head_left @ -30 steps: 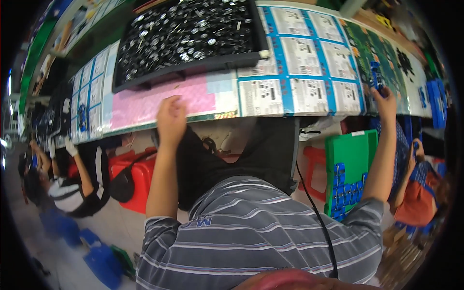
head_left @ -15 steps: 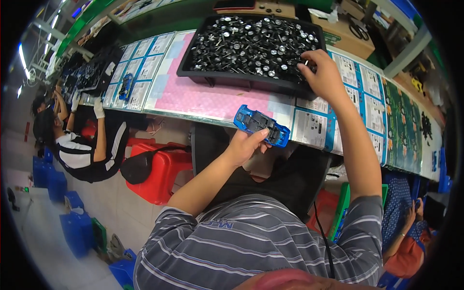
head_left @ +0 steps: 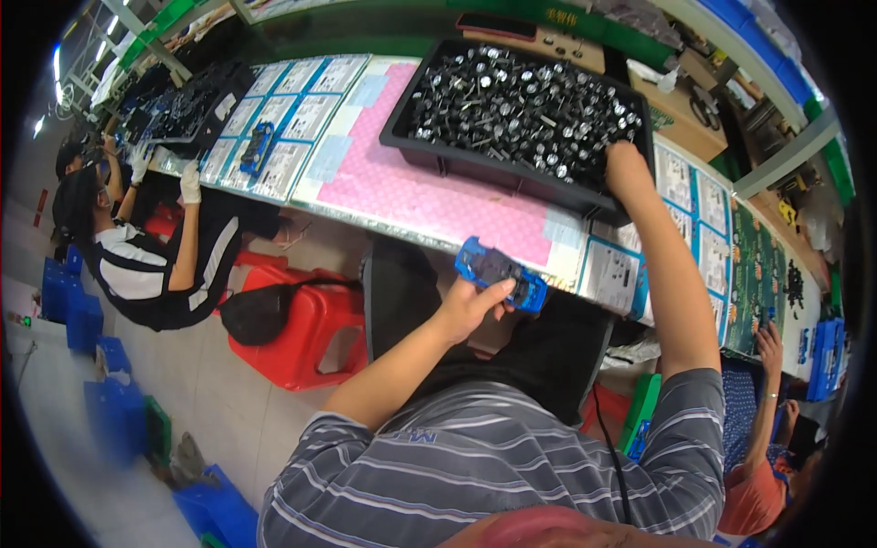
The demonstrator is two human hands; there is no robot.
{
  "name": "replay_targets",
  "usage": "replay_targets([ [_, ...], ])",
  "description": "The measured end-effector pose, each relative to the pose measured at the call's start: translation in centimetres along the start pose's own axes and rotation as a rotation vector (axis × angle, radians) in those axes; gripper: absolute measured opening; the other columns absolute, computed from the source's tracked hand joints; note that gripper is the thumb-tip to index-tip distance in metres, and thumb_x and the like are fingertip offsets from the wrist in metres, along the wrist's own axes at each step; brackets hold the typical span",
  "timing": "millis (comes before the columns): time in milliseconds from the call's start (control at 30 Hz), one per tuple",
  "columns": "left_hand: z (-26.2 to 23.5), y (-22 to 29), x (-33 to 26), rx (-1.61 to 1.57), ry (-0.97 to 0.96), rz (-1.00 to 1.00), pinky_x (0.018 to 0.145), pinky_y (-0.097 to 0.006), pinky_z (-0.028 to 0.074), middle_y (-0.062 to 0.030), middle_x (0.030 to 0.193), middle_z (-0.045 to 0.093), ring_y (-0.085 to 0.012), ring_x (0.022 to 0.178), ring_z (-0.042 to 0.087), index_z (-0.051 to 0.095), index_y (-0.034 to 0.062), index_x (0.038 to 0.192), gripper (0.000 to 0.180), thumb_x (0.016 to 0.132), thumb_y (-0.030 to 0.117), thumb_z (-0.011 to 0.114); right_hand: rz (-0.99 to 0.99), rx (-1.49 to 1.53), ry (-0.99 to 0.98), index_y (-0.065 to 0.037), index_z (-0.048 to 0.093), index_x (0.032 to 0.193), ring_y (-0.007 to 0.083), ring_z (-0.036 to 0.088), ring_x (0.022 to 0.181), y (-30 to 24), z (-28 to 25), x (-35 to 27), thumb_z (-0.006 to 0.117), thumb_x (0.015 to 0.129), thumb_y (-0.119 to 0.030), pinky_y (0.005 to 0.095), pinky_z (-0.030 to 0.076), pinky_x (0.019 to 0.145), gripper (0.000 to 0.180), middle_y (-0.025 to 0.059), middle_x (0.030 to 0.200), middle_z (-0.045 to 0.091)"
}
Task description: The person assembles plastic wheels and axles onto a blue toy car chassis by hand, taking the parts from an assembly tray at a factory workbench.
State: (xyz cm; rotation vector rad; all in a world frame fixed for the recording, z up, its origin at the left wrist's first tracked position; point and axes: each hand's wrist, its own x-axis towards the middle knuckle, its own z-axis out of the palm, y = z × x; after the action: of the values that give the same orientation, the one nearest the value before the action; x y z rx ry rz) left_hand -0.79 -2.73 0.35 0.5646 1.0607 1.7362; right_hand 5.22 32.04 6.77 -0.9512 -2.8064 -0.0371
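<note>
My left hand [head_left: 468, 312] grips a blue toy car body [head_left: 471, 260] with a black underside facing up, held just off the table's front edge. Its thumb presses on the black part. My right hand [head_left: 628, 172] reaches into the right end of a large black tray [head_left: 498, 180]. That hand is curled, its fingertips hidden among the contents, so whether it grips a piece cannot be seen. Heaped in the tray are small black wheels with silver hubs and axles [head_left: 521, 105].
A pink mat [head_left: 411, 196] lies under the tray. Printed sheets [head_left: 610, 274] cover the table to either side. Another blue car body [head_left: 257, 148] lies at the left. Co-workers sit at both sides, one with gloved hands [head_left: 189, 183]. A red stool [head_left: 311, 329] stands left of me.
My right hand has sunk deeper into the tray, its fingers now hidden. The view has shifted; my left hand still holds the toy car body. A co-worker's hand now reaches the table at right.
</note>
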Motion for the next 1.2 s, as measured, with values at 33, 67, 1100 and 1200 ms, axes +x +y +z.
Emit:
replay_targets([
  [33,0.4,0.0,-0.6,0.027,-0.001,0.025,0.056,-0.023,0.049,-0.0051,0.088,0.064,-0.0110,0.071,0.063,0.056,0.0033,0.109,0.020,0.096,0.016,0.065,0.077,0.021,0.001,0.004,0.068,0.086,0.0443,0.064,0.095,-0.1,0.1,0.3,0.062,0.075,0.007,0.0485,0.053,0.088,0.013,0.0274,0.096,0.065],
  [67,0.2,-0.1,-0.3,0.047,-0.034,0.023,0.057,-0.022,0.049,-0.0049,0.086,0.065,-0.0104,0.071,0.062,0.057,0.0032,0.108,0.019,0.096,0.016,0.065,0.052,0.001,-0.006,0.004,0.069,0.086,0.0454,0.064,0.094,0.0,0.1,0.6,0.059,0.074,0.009,0.0489,0.053,0.088,0.016,0.0282,0.095,0.065],
  [1100,4.2,-0.7,0.6,0.102,-0.077,0.071,0.059,-0.022,0.049,-0.0028,0.092,0.065,-0.0084,0.073,0.061,0.058,0.0043,0.110,0.019,0.097,0.017,0.064,-0.191,0.977,0.067,-0.002,0.053,0.101,0.0386,0.059,0.113,-9.1,-4.7,-22.1,0.074,0.080,-0.002,0.0391,0.046,0.097,0.030,0.0211,0.126,0.058],
  [1200,3.9,-0.2,0.2,-0.033,-0.003,0.050,0.058,-0.022,0.049,-0.0022,0.090,0.065,-0.0078,0.071,0.060,0.059,0.0042,0.109,0.020,0.097,0.018,0.064,-0.181,1.094,0.093,-0.002,0.053,0.100,0.0384,0.059,0.113,-9.8,-4.5,-21.9,0.075,0.077,-0.001,0.0390,0.047,0.097,0.032,0.0210,0.124,0.059],
])
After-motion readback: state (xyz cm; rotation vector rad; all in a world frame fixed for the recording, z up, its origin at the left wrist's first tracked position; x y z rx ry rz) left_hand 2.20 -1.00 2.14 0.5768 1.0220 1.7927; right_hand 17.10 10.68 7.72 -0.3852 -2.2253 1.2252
